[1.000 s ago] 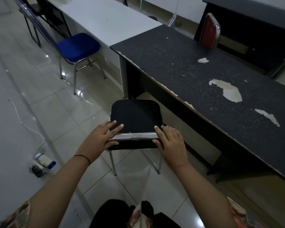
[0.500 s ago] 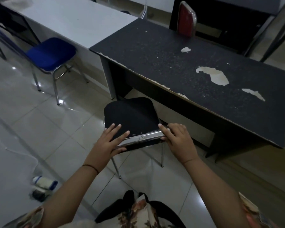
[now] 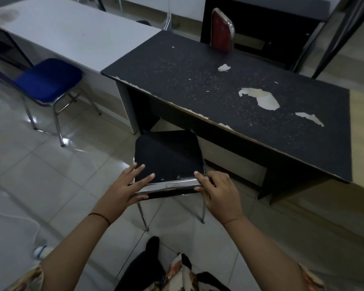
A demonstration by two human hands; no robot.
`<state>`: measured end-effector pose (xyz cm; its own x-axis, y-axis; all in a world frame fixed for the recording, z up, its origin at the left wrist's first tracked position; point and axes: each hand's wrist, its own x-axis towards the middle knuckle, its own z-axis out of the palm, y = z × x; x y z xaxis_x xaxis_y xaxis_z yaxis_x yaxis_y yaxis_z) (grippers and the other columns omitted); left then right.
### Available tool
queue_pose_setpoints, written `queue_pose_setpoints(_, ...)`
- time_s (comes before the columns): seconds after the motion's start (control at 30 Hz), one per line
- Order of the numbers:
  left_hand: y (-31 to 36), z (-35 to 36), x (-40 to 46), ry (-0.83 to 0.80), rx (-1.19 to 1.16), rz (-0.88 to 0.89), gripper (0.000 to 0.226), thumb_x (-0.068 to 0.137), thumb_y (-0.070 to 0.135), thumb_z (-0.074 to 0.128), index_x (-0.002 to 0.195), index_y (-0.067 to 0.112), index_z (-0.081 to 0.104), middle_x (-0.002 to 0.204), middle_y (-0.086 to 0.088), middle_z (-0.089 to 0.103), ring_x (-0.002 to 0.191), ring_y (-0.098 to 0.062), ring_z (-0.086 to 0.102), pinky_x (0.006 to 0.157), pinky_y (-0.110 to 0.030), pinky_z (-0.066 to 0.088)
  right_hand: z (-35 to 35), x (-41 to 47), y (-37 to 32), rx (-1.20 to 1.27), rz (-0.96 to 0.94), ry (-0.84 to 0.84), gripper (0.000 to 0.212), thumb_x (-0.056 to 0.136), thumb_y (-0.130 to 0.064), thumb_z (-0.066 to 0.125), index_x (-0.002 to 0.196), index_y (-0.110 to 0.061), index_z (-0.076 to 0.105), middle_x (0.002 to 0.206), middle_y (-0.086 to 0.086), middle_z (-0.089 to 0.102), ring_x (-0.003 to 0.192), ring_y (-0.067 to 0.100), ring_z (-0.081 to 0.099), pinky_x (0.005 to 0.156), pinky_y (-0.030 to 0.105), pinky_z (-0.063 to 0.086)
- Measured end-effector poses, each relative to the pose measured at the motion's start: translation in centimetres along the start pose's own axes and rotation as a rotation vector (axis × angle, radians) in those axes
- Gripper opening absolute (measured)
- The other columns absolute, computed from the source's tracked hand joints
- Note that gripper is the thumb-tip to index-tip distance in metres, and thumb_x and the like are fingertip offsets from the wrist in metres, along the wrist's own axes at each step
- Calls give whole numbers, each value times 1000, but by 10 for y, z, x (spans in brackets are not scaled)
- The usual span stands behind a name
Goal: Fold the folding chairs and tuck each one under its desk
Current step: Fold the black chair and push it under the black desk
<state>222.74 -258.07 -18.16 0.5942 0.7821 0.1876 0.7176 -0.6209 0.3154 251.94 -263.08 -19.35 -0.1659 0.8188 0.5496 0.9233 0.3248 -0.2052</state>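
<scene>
A black padded folding chair stands unfolded on its chrome legs in front of the black desk, whose top is peeling in pale patches. The seat's far edge reaches the desk's front edge, near its left leg. My left hand grips the left end of the chair's chrome back rail, fingers laid over the top and thumb under it. My right hand holds the rail's right end, fingers curled over it.
A blue chair stands unfolded by the white desk to the left. A red chair back shows behind the black desk. A small bottle lies on the tiled floor at lower left.
The black chair has slid a little closer to the desk with both hands staying on the rail. My view has turned right, so the blue chair sits further left.
</scene>
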Motion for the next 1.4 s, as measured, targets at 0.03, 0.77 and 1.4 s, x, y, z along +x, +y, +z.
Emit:
queue_pose_setpoints(0.03, -4, -2, 0, -10, 0, 14, 54, 92, 57, 21, 140, 33, 27, 142, -12, 38, 136, -23, 19, 102, -50, 27, 0, 0, -5, -4, 13, 6, 32, 94, -36, 50, 121, -21, 54, 91, 8, 61, 86, 21, 52, 74, 37, 50)
queue_pose_setpoints(0.77, -159, -41, 60, -109, -15, 300, 52, 92, 58, 20, 142, 44, 14, 141, -15, 38, 135, -25, 20, 103, -51, 25, 65, 57, -94, -204, 200, 58, 35, 96, -37, 51, 125, -18, 58, 100, 8, 65, 93, 25, 60, 81, 41, 52)
queue_pose_setpoints(1.4, -188, -45, 69, -78, -21, 431, 52, 93, 55, 22, 143, 41, 16, 144, -11, 32, 141, -20, 12, 106, -47, 25, 66, 68, -102, -235, 115, -81, 34, 103, -30, 31, 135, -29, 43, 79, 4, 58, 64, 18, 49, 55, 28, 44)
